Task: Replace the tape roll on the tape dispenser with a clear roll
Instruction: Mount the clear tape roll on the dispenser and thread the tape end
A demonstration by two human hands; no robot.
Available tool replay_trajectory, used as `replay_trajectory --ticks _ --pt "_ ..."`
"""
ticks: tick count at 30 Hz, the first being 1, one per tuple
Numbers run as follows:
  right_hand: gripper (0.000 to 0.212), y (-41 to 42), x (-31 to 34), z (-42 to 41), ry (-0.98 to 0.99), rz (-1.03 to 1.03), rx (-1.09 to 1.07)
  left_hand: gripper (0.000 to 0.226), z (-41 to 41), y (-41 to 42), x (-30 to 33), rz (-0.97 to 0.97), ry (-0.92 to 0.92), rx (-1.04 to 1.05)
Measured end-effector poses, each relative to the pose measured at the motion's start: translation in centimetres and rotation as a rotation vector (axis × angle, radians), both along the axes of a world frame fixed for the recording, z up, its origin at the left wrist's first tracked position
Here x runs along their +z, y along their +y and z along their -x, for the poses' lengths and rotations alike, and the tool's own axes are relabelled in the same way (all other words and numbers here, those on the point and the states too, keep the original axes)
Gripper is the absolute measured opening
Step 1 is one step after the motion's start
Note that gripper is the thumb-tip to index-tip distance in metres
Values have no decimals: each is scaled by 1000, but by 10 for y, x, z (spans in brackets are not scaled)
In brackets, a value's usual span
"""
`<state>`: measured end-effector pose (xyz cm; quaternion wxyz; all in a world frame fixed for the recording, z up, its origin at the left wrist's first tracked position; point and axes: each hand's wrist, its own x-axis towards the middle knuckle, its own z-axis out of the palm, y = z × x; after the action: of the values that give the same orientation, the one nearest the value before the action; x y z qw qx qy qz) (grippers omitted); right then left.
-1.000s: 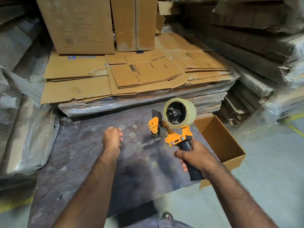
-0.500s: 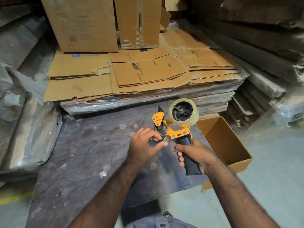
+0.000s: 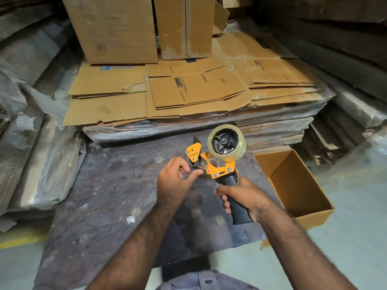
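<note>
An orange tape dispenser (image 3: pixel 219 170) with a black handle is held above the dark table (image 3: pixel 100 201). A clear tape roll (image 3: pixel 240 143) sits on its black hub. My right hand (image 3: pixel 245 195) grips the handle. At the dispenser's front, by the roller and orange flap, my left hand (image 3: pixel 176 181) pinches the loose end of the clear tape between thumb and fingers.
An open empty cardboard box (image 3: pixel 301 185) stands at the table's right edge. Flattened cartons (image 3: pixel 188 93) lie stacked on wrapped bundles behind the table, with upright boxes (image 3: pixel 117 28) at the back. Wrapped bundles (image 3: pixel 31 153) flank the left side.
My left hand came from the bare table to the dispenser's front and took the tape end between its fingers. The dispenser stayed in my right hand, raised slightly.
</note>
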<state>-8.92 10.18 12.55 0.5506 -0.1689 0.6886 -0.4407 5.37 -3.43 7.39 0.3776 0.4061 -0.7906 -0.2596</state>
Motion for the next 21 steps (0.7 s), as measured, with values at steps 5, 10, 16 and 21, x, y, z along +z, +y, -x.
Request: replay_trajectory --ticks 5,10,16,21 --pt "6 -1 -3 12 34 -1 36 34 4 -9 -4 -106 19 -32" --pt "6 -2 -7 22 145 32 40 22 8 -12 -9 -119 11 -3" --pt "14 2 -7 35 -6 203 -25 22 8 9 9 -78 264 239" --pt "25 -2 -5 43 -315 279 -68 31 35 39 36 -622 620 63"
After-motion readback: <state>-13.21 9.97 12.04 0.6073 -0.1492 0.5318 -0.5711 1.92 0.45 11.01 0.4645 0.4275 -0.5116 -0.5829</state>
